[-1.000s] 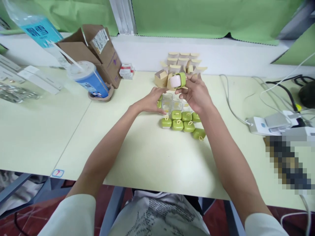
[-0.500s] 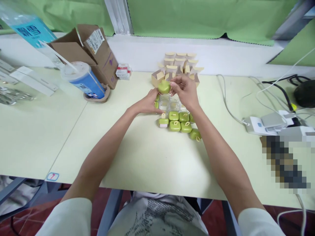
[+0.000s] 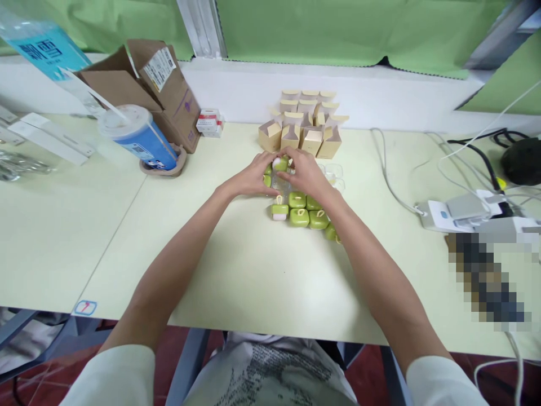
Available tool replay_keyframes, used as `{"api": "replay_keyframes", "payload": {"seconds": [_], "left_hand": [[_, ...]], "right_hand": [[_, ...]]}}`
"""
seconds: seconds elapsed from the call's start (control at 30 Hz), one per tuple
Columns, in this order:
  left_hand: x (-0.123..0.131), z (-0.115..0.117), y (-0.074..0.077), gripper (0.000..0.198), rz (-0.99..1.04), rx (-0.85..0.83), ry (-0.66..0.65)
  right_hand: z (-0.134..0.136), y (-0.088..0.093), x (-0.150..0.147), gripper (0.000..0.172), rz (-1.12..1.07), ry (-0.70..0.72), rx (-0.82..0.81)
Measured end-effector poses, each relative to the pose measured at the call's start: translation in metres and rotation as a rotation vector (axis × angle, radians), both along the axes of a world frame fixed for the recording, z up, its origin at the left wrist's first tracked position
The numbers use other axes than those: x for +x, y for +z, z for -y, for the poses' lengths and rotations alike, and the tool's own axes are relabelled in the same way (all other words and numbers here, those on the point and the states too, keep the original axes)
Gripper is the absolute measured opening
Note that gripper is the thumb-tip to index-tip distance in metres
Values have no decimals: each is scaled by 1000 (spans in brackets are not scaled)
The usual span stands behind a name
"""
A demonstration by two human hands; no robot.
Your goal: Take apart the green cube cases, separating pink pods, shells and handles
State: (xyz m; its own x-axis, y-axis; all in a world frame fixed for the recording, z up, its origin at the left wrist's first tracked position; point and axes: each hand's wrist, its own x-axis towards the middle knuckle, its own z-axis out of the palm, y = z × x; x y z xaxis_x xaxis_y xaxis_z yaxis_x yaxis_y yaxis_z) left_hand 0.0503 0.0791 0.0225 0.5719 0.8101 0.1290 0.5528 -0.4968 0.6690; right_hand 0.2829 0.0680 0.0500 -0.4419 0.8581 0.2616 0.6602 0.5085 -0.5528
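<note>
Hands (image 3: pixel 305 173) either side of green case (image 3: pixel 281 164), at clear tray (image 3: pixel 333 170).

Left on a pale table (image 3: pixel 253 282): a clear bottle (image 3: pixel 46 48), a blue cup (image 3: pixel 141 141) with straw (image 3: pixel 105 104) in a brown holder (image 3: pixel 180 164), and an open cardboard box (image 3: pixel 175 107) with a small red-and-white carton (image 3: pixel 210 123) beside it. At right, a white power strip (image 3: pixel 437 215) and cables (image 3: pixel 519 363). Green cloth (image 3: pixel 338 28) hangs behind.
</note>
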Motion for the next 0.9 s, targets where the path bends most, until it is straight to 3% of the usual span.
{"api": "replay_keyframes", "payload": {"seconds": [0.2, 0.33, 0.47, 0.6, 0.77, 0.9], "left_hand": [[-2, -1, -5, 145, 35, -4, 13], [-2, -3, -9, 150, 71, -17, 20], [-2, -5, -10, 157, 105, -42, 19], [0, -5, -8, 169, 107, -69, 12], [1, -5, -10, 163, 112, -53, 17], [0, -7, -17, 160, 137, -13, 18]], "right_hand": [[-7, 7, 11, 46, -112, -80, 72], [-11, 11, 19, 63, -126, -26, 62], [-9, 7, 15, 47, -82, 48, 7], [-8, 6, 12, 46, -105, 71, -71], [-2, 13, 10, 31, -63, 23, -85], [3, 17, 7, 44, -49, -20, -39]]}}
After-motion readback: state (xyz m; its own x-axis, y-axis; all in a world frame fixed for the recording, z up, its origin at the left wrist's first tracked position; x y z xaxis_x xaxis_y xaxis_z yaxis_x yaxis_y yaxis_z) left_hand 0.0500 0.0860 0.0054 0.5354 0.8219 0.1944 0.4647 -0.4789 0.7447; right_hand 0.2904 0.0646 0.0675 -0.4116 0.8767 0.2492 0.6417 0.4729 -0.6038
